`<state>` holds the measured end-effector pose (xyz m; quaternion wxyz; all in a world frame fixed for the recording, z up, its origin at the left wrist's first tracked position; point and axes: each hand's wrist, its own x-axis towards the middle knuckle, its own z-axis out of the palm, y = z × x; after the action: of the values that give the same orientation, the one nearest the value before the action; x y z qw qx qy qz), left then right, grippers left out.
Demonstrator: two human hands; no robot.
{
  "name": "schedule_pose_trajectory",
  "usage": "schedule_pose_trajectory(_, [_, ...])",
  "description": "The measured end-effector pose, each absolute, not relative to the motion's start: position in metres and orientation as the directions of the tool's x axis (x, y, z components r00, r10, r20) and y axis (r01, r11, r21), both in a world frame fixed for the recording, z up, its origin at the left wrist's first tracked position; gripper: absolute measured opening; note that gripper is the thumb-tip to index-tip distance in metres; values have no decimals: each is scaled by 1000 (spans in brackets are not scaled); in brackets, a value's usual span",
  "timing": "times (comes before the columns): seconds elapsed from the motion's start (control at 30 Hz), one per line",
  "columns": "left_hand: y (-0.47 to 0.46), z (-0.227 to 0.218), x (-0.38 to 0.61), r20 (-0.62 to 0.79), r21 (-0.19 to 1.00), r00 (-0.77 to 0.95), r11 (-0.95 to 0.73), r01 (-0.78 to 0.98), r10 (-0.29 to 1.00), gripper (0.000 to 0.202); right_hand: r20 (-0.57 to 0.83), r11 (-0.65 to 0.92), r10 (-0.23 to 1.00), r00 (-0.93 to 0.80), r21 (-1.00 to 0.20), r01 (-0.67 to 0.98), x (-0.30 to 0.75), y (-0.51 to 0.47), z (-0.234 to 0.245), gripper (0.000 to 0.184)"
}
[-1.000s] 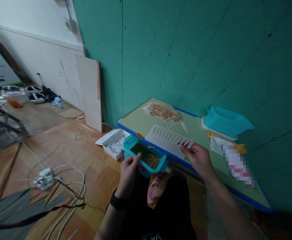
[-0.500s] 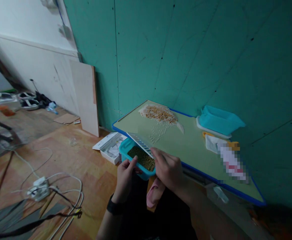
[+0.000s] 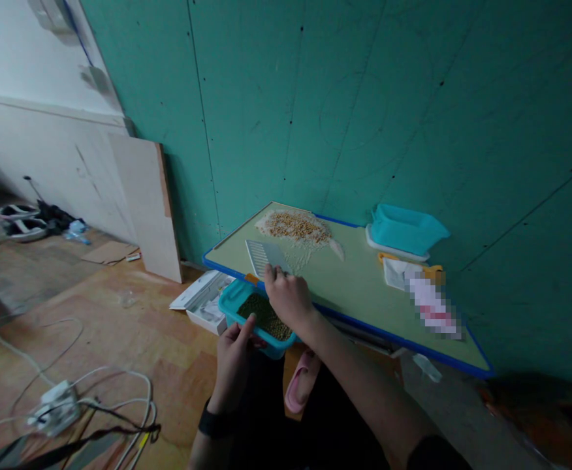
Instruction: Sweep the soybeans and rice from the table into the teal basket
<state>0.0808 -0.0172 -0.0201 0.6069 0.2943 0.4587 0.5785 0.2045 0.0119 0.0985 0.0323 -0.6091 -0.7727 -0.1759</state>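
Note:
My left hand grips the near side of a turquoise plastic tub, thumb over its rim. Small green and yellowish beans lie inside. My right hand is closed on a flat white slotted plate, which it holds over the left part of the tabletop. Whether the plate touches the top I cannot tell. Behind it spreads a pile of yellow beans and white grains, with loose white grains scattered toward the plate.
At the table's back right a second turquoise tub rests on a white lid. A white-and-orange cloth item lies in front of it. Below the table's left edge is an open white box. A power strip with cables lies on the floor.
My right hand has carried the slotted plate from above the tub forward and left over the tabletop. My left hand still holds the tub. The camera view has shifted a little.

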Motion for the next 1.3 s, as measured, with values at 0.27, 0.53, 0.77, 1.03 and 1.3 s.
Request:
schedule_pose_trajectory(0.27, [-19,-27,80,-213,884,-82,156,-441,974,47,257,65,958,-129,244,968,239,18,101,43])
schedule_pose_trajectory(0.53, [-20,-22,82,-220,869,-84,157,-469,972,48,212,-17,977,-38,254,967,284,3,105,46])
schedule_pose_trajectory(0.77, [-22,-19,83,-216,869,-82,154,-471,973,48,240,-70,971,10,241,968,315,-5,99,48])
schedule_pose_trajectory(1.03, [-21,-20,83,-206,882,-99,141,-449,974,48,269,-168,956,114,187,968,335,4,101,46])
schedule_pose_trajectory(1.3, [-21,-16,82,-201,891,-80,148,-430,976,48,330,-283,915,234,108,953,359,6,104,39])
